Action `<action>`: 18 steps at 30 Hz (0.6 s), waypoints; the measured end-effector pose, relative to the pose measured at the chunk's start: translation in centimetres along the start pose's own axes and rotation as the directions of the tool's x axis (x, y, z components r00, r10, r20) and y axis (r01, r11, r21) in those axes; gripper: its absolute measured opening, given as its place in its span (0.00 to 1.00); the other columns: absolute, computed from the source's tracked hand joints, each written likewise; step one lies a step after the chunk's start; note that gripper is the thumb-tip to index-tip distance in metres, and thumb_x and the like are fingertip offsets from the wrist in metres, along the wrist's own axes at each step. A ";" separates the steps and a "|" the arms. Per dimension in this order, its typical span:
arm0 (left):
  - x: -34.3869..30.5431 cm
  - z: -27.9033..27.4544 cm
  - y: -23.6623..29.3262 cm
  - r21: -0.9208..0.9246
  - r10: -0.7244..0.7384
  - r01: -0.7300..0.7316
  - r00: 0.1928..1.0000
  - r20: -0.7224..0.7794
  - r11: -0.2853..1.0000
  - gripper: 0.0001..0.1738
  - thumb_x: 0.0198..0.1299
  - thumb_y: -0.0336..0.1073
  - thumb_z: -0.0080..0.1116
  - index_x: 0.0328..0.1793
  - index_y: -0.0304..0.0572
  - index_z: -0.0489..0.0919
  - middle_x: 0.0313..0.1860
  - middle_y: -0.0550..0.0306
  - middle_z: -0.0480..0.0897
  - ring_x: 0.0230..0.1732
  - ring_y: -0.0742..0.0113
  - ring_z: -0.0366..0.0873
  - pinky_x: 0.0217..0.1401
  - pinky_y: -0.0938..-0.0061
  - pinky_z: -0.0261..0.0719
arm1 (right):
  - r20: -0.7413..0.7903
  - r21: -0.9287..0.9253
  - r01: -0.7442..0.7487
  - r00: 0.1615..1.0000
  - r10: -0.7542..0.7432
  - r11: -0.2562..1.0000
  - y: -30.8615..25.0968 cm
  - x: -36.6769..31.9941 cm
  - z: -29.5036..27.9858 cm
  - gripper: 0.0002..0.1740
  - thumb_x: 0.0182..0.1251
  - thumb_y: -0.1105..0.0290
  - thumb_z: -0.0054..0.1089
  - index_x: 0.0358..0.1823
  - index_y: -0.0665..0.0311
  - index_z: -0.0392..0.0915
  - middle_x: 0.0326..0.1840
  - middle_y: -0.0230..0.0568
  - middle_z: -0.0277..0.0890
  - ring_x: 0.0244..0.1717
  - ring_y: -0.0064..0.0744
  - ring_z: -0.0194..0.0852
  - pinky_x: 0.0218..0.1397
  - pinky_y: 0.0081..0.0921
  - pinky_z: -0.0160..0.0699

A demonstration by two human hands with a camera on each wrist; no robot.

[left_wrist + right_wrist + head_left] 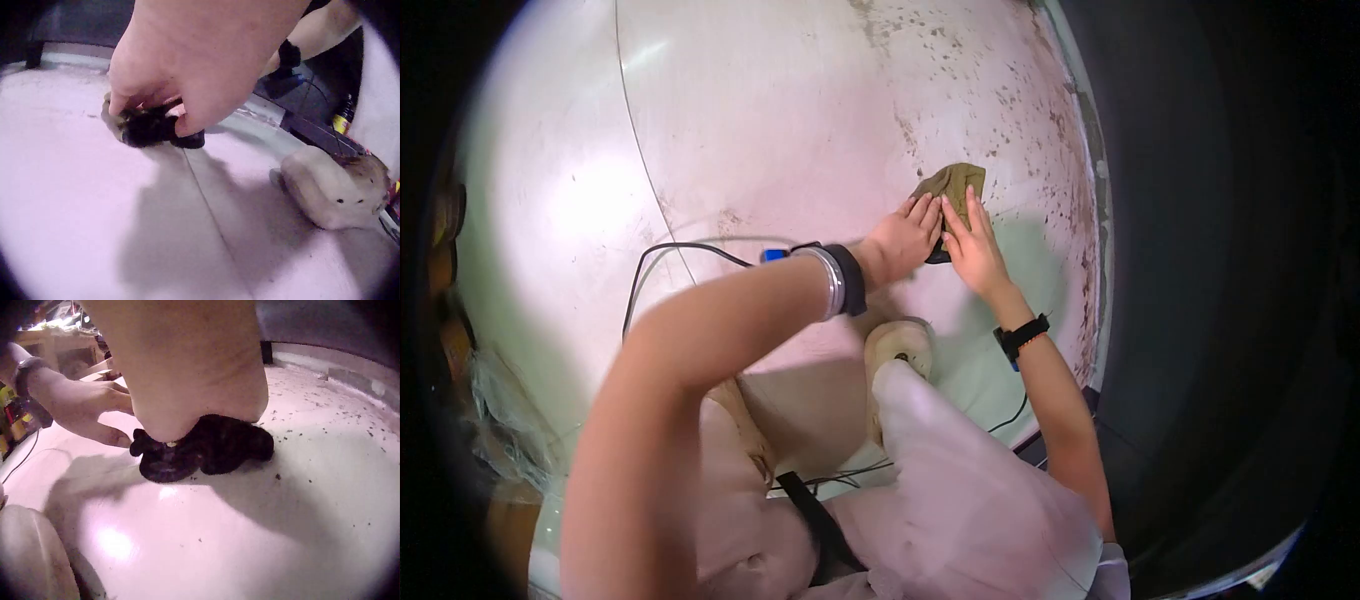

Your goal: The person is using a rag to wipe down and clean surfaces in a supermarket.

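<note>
A crumpled olive-green cloth [966,180] lies on the pale, speckled surface, with a dark part along its near side. My left hand [902,243] rests on the cloth's left side with fingers extended. From the right, my right hand [974,252] presses on it with fairly straight fingers. In the left wrist view, the left hand [194,62] is over the bunched dark cloth [150,129], its thumb touching it. The right wrist view shows the right hand [187,375] above dark folds [231,447]; its fingertips are hidden there.
Brown specks and stains spread over the curved surface up to its raised right edge [1090,150]. A black cable [640,262] runs at the left. A pale shoe [903,345] stands below the hands, and clear plastic [505,415] lies at the far left.
</note>
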State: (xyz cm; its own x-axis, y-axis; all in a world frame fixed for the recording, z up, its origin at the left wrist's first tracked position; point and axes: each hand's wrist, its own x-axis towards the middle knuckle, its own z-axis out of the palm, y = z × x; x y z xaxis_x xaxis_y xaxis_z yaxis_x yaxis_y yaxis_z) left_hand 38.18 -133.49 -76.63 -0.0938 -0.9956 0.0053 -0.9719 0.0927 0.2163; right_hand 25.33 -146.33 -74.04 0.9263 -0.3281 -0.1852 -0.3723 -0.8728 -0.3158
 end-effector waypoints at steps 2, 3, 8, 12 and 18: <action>0.0 1.4 1.3 0.006 -0.088 0.088 0.995 -0.045 0.996 0.33 0.59 0.39 0.43 0.67 0.23 0.60 0.69 0.33 0.59 0.71 0.41 0.55 0.71 0.56 0.55 | -0.002 0.026 0.006 1.000 -0.005 1.000 0.1 0.1 0.4 0.29 0.66 0.71 0.49 0.70 0.52 0.58 0.75 0.58 0.39 0.72 0.62 0.41 0.71 0.45 0.51; -0.1 1.3 1.6 0.014 -0.155 0.157 0.983 -0.094 0.987 0.34 0.58 0.40 0.44 0.68 0.22 0.58 0.70 0.32 0.57 0.72 0.40 0.53 0.72 0.56 0.54 | -0.017 0.048 -0.004 1.000 0.005 0.999 0.1 0.4 0.6 0.28 0.66 0.72 0.49 0.69 0.53 0.60 0.75 0.57 0.39 0.72 0.61 0.41 0.71 0.45 0.52; 1.1 1.2 0.9 -0.039 -0.268 0.265 0.960 -0.081 0.963 0.36 0.58 0.41 0.43 0.68 0.20 0.56 0.70 0.30 0.57 0.72 0.39 0.53 0.72 0.55 0.52 | -0.065 0.066 0.068 0.996 -0.063 0.996 0.5 4.1 0.4 0.26 0.66 0.75 0.48 0.66 0.56 0.64 0.73 0.56 0.45 0.72 0.60 0.44 0.70 0.43 0.54; 4.0 0.7 -4.1 0.011 -0.464 0.466 0.883 -0.072 0.885 0.35 0.57 0.38 0.44 0.67 0.19 0.57 0.69 0.29 0.58 0.71 0.39 0.54 0.72 0.56 0.53 | -0.169 0.047 0.187 0.970 -0.177 0.981 0.6 11.3 0.6 0.25 0.64 0.77 0.48 0.64 0.55 0.66 0.71 0.57 0.50 0.70 0.62 0.47 0.69 0.42 0.58; 7.8 0.1 -16.5 -0.018 -0.520 0.522 0.846 -0.113 0.853 0.30 0.58 0.33 0.41 0.66 0.19 0.58 0.65 0.29 0.64 0.68 0.43 0.61 0.72 0.63 0.56 | -0.281 -0.034 0.235 0.930 -0.235 0.971 0.2 23.4 0.5 0.28 0.60 0.79 0.48 0.64 0.53 0.66 0.71 0.58 0.51 0.68 0.63 0.50 0.69 0.42 0.57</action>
State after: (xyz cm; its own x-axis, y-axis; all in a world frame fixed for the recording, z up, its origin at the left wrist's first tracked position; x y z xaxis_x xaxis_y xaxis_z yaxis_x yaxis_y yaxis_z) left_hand 53.45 -142.80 -80.26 0.4509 -0.8926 0.0024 -0.8739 -0.4409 0.2046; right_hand 46.87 -153.98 -78.94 0.9657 -0.2016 0.1634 -0.1418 -0.9373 -0.3184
